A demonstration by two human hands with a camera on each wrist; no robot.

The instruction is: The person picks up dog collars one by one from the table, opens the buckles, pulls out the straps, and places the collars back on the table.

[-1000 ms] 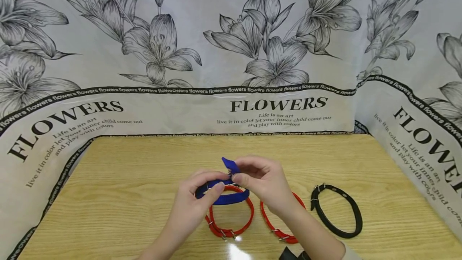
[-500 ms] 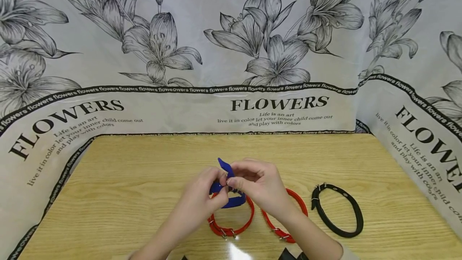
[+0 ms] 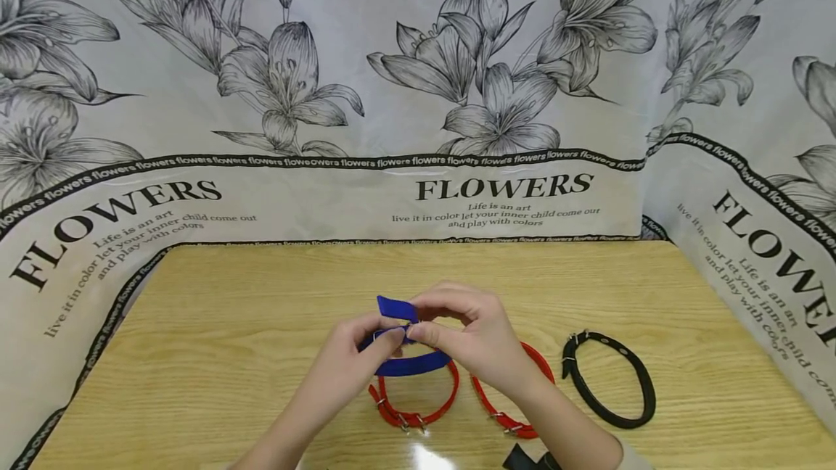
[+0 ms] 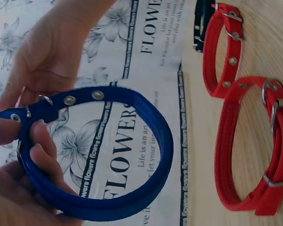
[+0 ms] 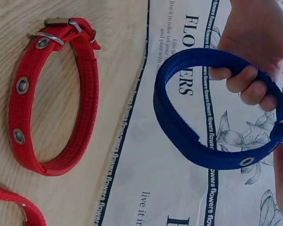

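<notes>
Both hands hold a blue collar [image 3: 413,365] up over the table, its strap bent into a loop. In the left wrist view the blue collar [image 4: 166,146] shows metal eyelets and a metal buckle between the hands. My left hand [image 3: 349,354] grips the strap beside the buckle, its fingers curled round the band. My right hand [image 3: 473,325] pinches the strap at the buckle with thumb and fingertips. The loose blue end sticks up and to the left above the fingers in the head view. In the right wrist view the left hand's fingers [image 5: 247,84] wrap the far side of the loop.
Two red collars [image 3: 455,397] [image 4: 221,47] lie buckled on the wooden table [image 3: 196,368] below the hands. A black collar [image 3: 646,383] lies to their right. Black pieces [image 3: 522,459] show at the front edge. A flower-print cloth [image 3: 313,201] stands behind the table.
The loose blue end has swung left and lies flatter. My left fingers bunched at the buckle, then spread back along the strap, and the loop looks wider again than half a second ago.
</notes>
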